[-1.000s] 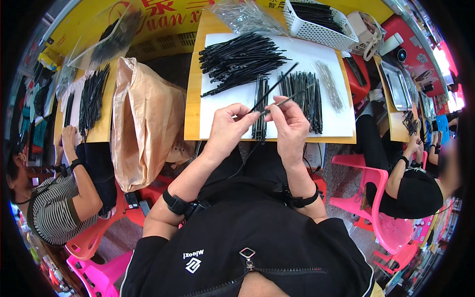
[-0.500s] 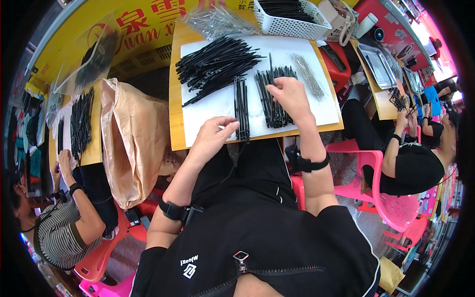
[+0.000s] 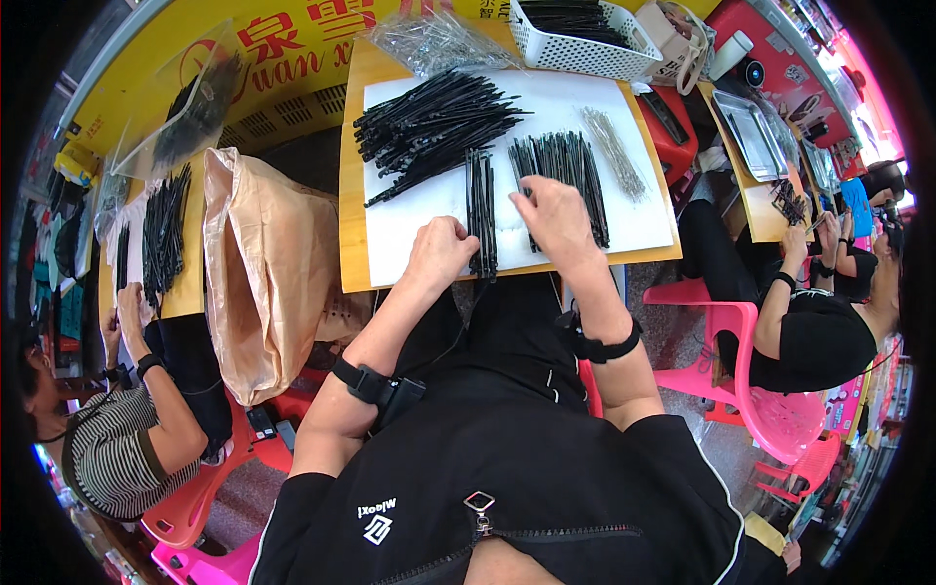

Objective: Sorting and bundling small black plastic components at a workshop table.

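My left hand (image 3: 441, 252) is closed, its fingertips pinched together at the left side of a narrow row of thin black strips (image 3: 481, 210). What the pinch holds, if anything, is hidden. Over the lower left part of a wider row of black strips (image 3: 570, 166) hovers my right hand (image 3: 558, 222). Its thumb and forefinger meet near the gap between the two rows; I cannot make out anything in them. A large loose pile of black strips (image 3: 434, 122) lies farther back on the left. To the right is a small bundle of pale, clear strips (image 3: 614, 151). All lie on a white sheet (image 3: 648, 224).
The wooden tabletop (image 3: 353, 224) carries a clear plastic bag (image 3: 439, 44) and a white basket (image 3: 585, 49) of black strips at the back. A tan sack (image 3: 263, 273) stands left of it. Co-workers sit at both sides; a pink chair (image 3: 721, 331) is at right.
My right hand has come left and nearer, off the middle of the wide row; the strip standing up by it no longer shows. My left hand's fingers have closed beside the narrow row.
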`<state>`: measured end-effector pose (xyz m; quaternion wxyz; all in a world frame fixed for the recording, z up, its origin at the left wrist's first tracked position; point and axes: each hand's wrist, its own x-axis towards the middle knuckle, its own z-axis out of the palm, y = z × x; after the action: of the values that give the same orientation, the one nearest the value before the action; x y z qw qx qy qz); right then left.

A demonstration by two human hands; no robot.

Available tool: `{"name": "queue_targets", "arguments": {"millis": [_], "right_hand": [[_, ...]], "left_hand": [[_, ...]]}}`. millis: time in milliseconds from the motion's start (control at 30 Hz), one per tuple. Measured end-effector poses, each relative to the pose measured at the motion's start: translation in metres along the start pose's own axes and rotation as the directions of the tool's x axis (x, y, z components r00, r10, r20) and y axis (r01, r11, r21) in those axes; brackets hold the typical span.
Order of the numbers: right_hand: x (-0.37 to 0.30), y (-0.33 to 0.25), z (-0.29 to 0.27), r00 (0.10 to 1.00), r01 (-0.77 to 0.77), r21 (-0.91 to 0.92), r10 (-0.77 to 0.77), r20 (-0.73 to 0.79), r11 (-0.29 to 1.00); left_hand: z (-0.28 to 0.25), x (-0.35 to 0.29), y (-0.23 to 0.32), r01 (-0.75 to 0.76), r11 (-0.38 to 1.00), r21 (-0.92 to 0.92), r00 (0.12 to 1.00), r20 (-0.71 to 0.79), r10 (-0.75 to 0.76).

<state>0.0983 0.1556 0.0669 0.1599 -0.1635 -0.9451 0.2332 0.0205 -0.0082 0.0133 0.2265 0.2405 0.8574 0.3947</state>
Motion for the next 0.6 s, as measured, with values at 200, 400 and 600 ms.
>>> {"name": "queue_targets", "arguments": {"millis": [200,400,600], "right_hand": [[-0.024,-0.005,0.027,0.998,0.01,0.156,-0.019,0.057,0.988],[-0.029,-0.019,0.022,0.994,-0.062,0.349,0.026,0.107,0.935],[-0.027,-0.03,0.023,0.899,-0.402,0.631,0.154,0.411,0.664]], "left_hand": [[-0.004,0.012,-0.013,0.168,0.953,-0.254,0.981,0.136,-0.136],[-0.033,-0.004,-0.02,0.301,0.796,-0.525,0.937,0.317,-0.145],[-0.06,-0.036,-0.003,0.325,0.646,-0.691,0.923,0.382,-0.056]]}}
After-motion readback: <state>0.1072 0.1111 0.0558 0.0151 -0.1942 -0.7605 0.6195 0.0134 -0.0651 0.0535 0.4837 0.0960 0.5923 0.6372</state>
